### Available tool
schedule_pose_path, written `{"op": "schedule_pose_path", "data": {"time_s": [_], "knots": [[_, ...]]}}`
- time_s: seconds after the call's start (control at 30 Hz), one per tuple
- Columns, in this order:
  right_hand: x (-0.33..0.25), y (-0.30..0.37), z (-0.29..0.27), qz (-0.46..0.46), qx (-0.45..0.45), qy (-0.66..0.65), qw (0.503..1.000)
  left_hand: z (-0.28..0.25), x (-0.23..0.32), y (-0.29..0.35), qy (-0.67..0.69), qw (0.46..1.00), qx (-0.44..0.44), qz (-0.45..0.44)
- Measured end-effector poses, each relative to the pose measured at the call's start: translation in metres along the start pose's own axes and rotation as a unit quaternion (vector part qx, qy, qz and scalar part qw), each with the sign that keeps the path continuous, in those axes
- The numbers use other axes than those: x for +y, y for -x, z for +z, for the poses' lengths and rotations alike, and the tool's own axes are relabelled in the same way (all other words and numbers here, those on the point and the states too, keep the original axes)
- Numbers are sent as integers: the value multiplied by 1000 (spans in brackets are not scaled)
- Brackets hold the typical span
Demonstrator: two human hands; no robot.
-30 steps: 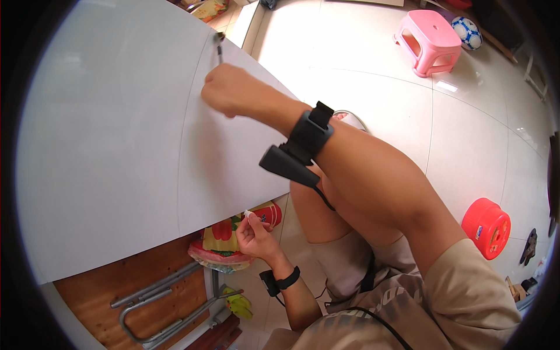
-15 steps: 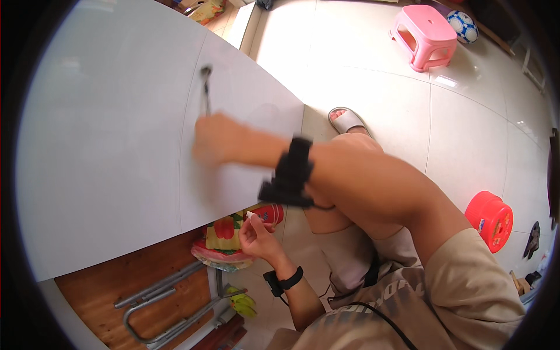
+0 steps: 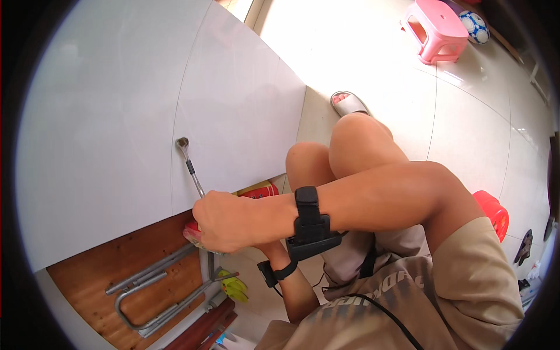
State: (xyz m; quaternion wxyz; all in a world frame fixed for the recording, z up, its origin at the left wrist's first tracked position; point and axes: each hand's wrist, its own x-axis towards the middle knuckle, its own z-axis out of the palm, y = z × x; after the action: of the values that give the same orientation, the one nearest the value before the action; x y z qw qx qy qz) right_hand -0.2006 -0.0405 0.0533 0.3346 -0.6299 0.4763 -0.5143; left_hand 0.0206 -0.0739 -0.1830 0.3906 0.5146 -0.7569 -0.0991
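Note:
My right hand (image 3: 224, 221) is closed round the lower end of a slim chrome tool (image 3: 189, 167), shaped like a ratchet wrench, with a round dark-centred head and a black band below it. The tool's head lies over the white panel (image 3: 116, 116), pointing up and away from me. Behind my right wrist, my left hand (image 3: 273, 249) shows only its heel. Its fingers are hidden, so what they hold cannot be seen. Both wrists wear black straps with small devices.
Below the panel's edge stand folded grey metal tubes (image 3: 151, 265) against a wooden board (image 3: 87, 286). A red package (image 3: 262, 190) and a yellow-green item (image 3: 233, 286) are close by. Farther off are a pink stool (image 3: 440, 26), a ball (image 3: 473, 27) and a red stool (image 3: 492, 214).
My right hand has come down toward me with the tool, from over the panel to beside my left hand. Earlier my left fingers pinched a small white thing; now they are hidden.

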Motion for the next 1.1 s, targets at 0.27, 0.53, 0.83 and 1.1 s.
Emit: {"op": "schedule_pose_path", "data": {"time_s": [0.27, 0.53, 0.83, 1.1], "knots": [[39, -9, 12, -240, 167, 183, 939, -15, 125, -19, 330, 927, 0, -177], [14, 7, 6, -63, 6, 103, 993, -21, 147, -34, 241, 943, 30, -227], [-16, 22, 37, -5, 42, 33, 999, -49, 234, -92, -28, 945, 196, -259], [-32, 42, 20, -118, 177, 94, 973, -24, 237, -116, 140, 965, 176, -134]]}}
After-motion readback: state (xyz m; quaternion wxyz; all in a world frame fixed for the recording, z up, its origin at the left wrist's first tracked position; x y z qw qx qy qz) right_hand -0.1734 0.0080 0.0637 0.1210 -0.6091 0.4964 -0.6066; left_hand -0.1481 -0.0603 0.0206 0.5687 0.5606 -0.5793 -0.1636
